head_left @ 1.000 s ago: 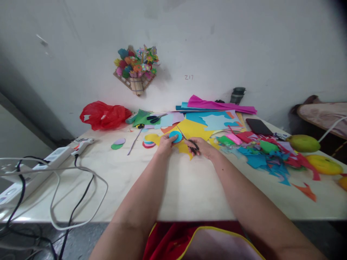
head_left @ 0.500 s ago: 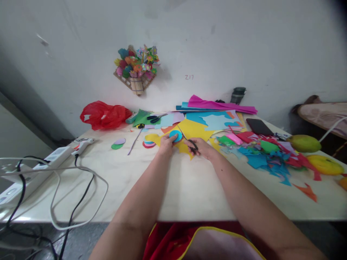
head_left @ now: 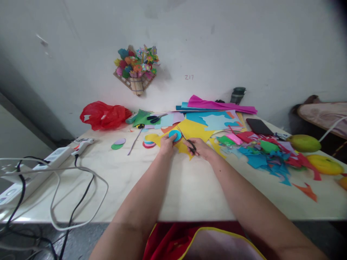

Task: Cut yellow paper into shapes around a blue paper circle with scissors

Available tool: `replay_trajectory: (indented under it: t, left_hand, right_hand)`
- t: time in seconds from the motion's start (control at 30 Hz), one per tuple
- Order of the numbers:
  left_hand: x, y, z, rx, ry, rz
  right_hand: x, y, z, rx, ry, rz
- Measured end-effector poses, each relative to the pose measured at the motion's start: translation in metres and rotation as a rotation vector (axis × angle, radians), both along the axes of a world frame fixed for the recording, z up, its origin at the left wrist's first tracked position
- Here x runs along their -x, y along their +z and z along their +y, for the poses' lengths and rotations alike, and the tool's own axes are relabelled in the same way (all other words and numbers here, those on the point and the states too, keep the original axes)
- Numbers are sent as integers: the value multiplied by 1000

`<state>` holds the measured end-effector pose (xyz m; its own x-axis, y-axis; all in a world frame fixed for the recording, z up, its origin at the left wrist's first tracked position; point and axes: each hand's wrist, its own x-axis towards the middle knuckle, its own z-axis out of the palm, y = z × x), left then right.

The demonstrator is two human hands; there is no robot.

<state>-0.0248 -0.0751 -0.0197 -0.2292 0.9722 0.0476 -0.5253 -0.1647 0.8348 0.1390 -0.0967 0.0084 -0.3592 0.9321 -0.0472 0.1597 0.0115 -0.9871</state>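
Observation:
Between the thumb and fingers of my left hand (head_left: 167,143) is a blue paper circle (head_left: 175,135), pinched together with what looks like more paper beneath it. My right hand (head_left: 199,147) is closed round the black handles of a pair of scissors (head_left: 191,145). The blades point up and left, beside the right edge of the circle. A large sheet of yellow paper (head_left: 193,129) with a jagged lower edge lies under and behind both hands. Left of my left hand rests a small stack of coloured circles (head_left: 149,144), partly covered by yellow paper.
Paper scraps (head_left: 268,157) spread across the right side, near green and yellow fruit (head_left: 324,164) and a dark phone (head_left: 259,126). A second pair of scissors (head_left: 154,118) and a red plastic bag (head_left: 105,115) lie at the back. Cables and a power strip (head_left: 35,173) occupy the left.
The scissors and my right hand have shifted very slightly left and turned a little against the circle. Both hands keep their holds; the rest of the table looks the same.

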Motion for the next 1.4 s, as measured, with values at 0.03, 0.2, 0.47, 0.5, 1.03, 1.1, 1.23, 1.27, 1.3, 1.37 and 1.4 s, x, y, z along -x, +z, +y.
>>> replay_trajectory:
  t: [0.03, 0.2, 0.47, 0.5, 1.03, 1.1, 1.23, 1.27, 1.3, 1.37, 1.4]
  left_hand:
    - [0, 0, 0, -1, 1, 1]
    - [0, -2, 1, -4, -1, 20]
    - [-1, -2, 2, -2, 17, 4]
    - [0, -2, 2, -3, 18, 7]
    - [0, -6, 5, -3, 40, 38]
    - [1, -7, 6, -12, 38, 45]
    - [2, -7, 6, -6, 39, 36]
    - [1, -8, 7, -6, 40, 29]
    - [1, -8, 7, -8, 43, 24]
    - [1, -8, 7, -16, 46, 21]
    - [1, -8, 7, -20, 47, 23]
  right_hand:
    - [0, 0, 0, 1, -1, 3]
    - [3, 3, -2, 18, -19, -1]
    - [7, 8, -7, 32, -41, 7]
    - [7, 8, -7, 32, -42, 6]
    - [8, 4, -4, 16, -37, 8]
    - [8, 2, -3, 12, -40, 13]
    - [8, -2, 1, 6, -43, 38]
    - [8, -3, 2, 7, -46, 42]
    - [9, -3, 2, 7, -49, 46]
    - [10, -2, 2, 13, -57, 52]
    - [11, -1, 2, 18, -63, 53]
